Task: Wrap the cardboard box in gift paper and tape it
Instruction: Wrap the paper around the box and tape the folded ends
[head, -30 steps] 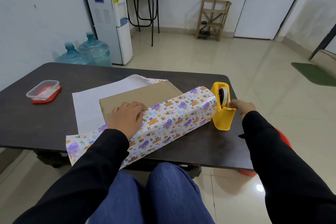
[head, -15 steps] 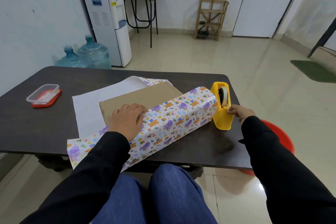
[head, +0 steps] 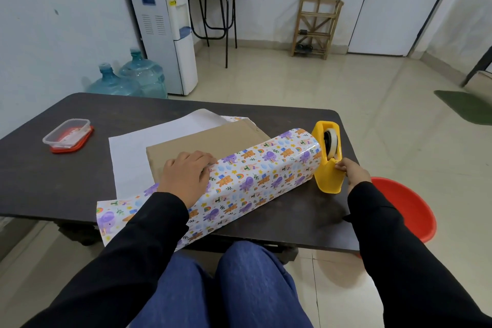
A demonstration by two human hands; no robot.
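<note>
**Q:** What fills the view?

**A:** A dark table [head: 40, 168], seen from above by a seated person. Across it lies a sheet of gift paper [head: 266, 176], printed with bears and elephants and white on its underside. The cardboard box [head: 213, 138] rests on that sheet near the table's middle. The near side of the paper is folded up over the box's near edge, and the far part of the brown top is bare.

**Q:** And the tools?

**A:** A yellow tape dispenser [head: 328, 176] stands upright just beside the box's right end, with a tape roll [head: 331, 141] mounted in it.

**Q:** The hands?

**A:** The left hand [head: 186, 176] lies flat, fingers fairly straight, pressing the folded paper's edge onto the box top. The right hand [head: 351, 172] pinches at the dispenser's cutter lip with its fingertips (whether the tape's end is between them is too small to tell).

**Q:** What might go wrong?

**A:** Nothing braces the dispenser, so a one-handed pull could tip it or drag it along the table. If the left hand eases off, the glossy paper may spring back and slacken the fold. A long strip could also curl and stick to itself.
</note>
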